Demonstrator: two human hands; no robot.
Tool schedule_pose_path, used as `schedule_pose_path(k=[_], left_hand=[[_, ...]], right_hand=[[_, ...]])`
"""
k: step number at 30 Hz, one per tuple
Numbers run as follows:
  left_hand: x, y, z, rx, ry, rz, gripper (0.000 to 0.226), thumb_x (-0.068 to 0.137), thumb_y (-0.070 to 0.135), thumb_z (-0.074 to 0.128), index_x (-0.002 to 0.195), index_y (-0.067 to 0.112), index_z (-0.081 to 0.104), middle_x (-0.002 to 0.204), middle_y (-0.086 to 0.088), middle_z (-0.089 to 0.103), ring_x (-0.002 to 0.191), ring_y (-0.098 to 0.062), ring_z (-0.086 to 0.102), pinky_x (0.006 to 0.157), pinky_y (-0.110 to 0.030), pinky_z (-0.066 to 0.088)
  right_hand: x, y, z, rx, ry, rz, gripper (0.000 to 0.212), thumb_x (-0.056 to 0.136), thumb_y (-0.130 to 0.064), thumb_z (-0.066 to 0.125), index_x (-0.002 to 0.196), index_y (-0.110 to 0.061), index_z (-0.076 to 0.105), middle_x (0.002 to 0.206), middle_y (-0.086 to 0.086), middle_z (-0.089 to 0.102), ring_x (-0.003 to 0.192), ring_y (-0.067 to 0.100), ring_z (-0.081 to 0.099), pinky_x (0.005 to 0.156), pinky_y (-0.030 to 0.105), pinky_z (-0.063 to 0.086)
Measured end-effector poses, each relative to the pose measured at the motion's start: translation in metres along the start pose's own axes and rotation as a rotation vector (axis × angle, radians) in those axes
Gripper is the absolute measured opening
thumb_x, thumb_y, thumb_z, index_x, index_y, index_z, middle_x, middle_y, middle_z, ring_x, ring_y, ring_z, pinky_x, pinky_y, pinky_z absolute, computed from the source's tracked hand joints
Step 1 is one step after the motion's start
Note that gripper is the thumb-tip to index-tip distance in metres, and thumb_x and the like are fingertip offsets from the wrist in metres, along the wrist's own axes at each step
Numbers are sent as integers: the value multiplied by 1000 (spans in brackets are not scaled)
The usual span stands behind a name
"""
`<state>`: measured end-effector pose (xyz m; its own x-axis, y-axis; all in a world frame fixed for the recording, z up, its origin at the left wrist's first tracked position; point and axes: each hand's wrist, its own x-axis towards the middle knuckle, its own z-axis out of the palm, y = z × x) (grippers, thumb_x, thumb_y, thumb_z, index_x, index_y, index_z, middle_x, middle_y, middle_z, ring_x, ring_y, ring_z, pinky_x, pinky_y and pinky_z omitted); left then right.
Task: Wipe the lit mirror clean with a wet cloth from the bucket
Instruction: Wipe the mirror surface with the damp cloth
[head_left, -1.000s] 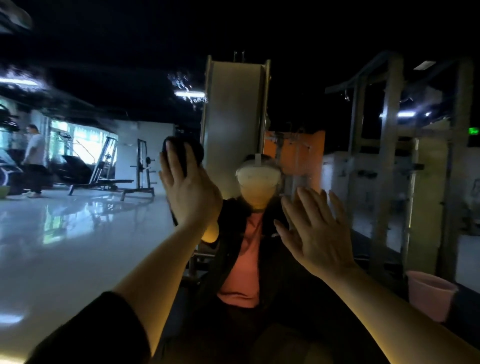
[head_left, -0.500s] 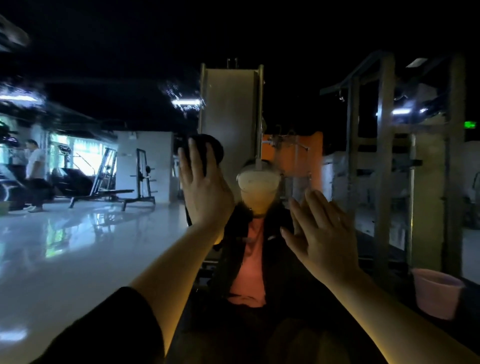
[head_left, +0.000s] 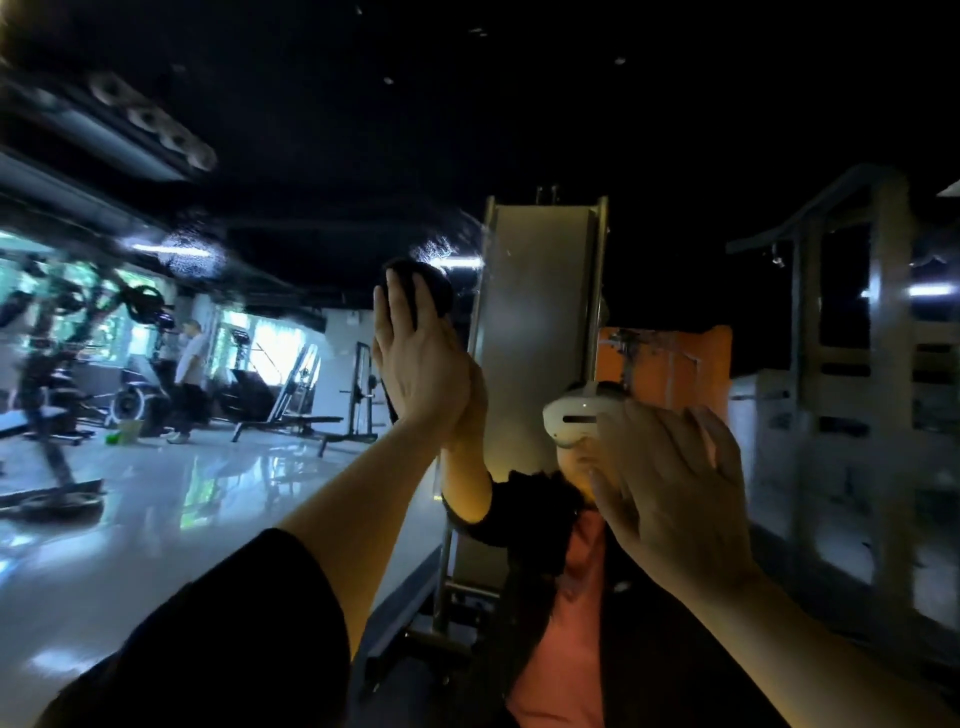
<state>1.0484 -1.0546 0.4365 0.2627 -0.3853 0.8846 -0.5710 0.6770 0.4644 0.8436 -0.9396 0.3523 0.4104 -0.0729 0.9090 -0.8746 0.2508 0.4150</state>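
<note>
1. Left hand (head_left: 421, 364): raised, fingers straight, pressing dark cloth (head_left: 431, 291) flat against mirror (head_left: 311, 156).
2. Right hand (head_left: 670, 493): fingers spread, relaxed, empty, near glass.
3. Water droplets on mirror beside cloth.

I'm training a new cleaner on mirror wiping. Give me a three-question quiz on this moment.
1. True or false: the left hand presses a dark cloth against the mirror.
2. The right hand is: A) gripping a bucket, B) open with fingers spread near the glass, C) holding a spray bottle.
3. Fill in: water droplets show on the glass near the reflected ceiling ____.

Key: 1 true; 2 B; 3 lights.
</note>
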Motion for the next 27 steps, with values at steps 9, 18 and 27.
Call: schedule_pose_path(k=[9,18,27], left_hand=[[45,-25,-20,143,-49,136,57,105,24,32,157,18,9,165,-5,-2,151,-25,-6,122,-44,8],[22,25,15,130,-116,583,51,101,30,32,151,17,33,161,-11,23,149,-33,15,117,-55,26],[11,28,8,101,-47,396,56,102,19,45,154,14,26,163,-13,13,150,-33,3,122,-51,13]], right_hand=[[1,1,8,6,52,-4,53,91,-50,52,118,-9,71,124,15,66,116,33,58,98,57,41],[-1,-2,3,1,15,20,54,93,-50,48,121,-9,69,128,15,64,120,30,53,99,55,42],[-1,0,-4,-22,-70,24,52,90,-48,57,127,-12,65,134,13,59,126,26,45,100,51,38]])
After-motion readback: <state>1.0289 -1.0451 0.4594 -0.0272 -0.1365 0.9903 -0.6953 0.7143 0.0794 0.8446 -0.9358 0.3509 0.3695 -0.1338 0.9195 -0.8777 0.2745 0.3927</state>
